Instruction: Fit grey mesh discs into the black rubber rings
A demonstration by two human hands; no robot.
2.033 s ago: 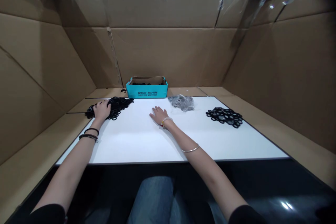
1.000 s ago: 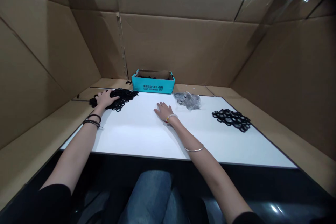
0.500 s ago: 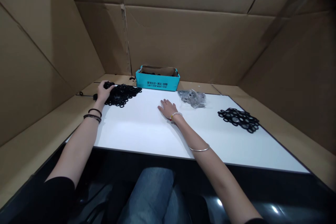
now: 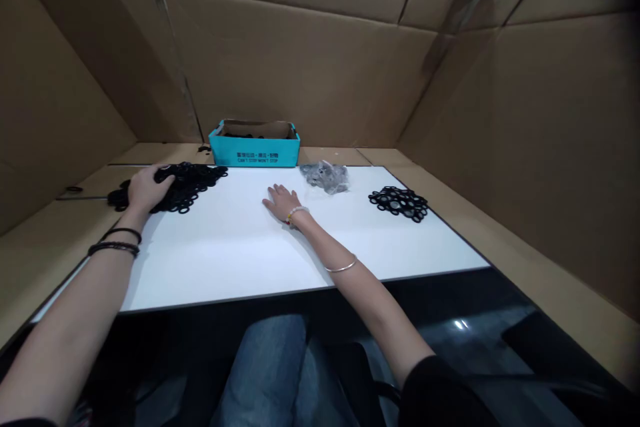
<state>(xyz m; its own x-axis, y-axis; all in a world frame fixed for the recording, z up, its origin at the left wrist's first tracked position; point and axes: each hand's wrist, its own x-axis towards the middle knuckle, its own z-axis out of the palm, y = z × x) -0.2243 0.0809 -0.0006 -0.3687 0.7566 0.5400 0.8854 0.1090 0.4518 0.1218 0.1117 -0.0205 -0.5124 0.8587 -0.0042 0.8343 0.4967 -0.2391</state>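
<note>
My left hand (image 4: 145,188) lies on the left part of a heap of black rubber rings (image 4: 190,183), its fingers curved over them. Whether it grips any ring is hidden. My right hand (image 4: 281,202) rests flat on the white board (image 4: 220,260), fingers spread, touching nothing else. It is nearest to a clear plastic bag of grey pieces (image 4: 325,177), up and to the right. Farther right lies a flat patch of black rings with grey centres (image 4: 399,203). Bracelets circle both my wrists.
A teal cardboard box (image 4: 254,152) with black items inside stands behind the board. Brown cardboard walls (image 4: 300,60) surround the work area on three sides. A small black ring (image 4: 74,189) lies on the cardboard ledge at left. The board's front edge runs above my lap.
The whole view has swung, moving everything left and shrinking it. My left hand has come down from the heap's far-left edge onto the rings. My right hand stays flat on the board.
</note>
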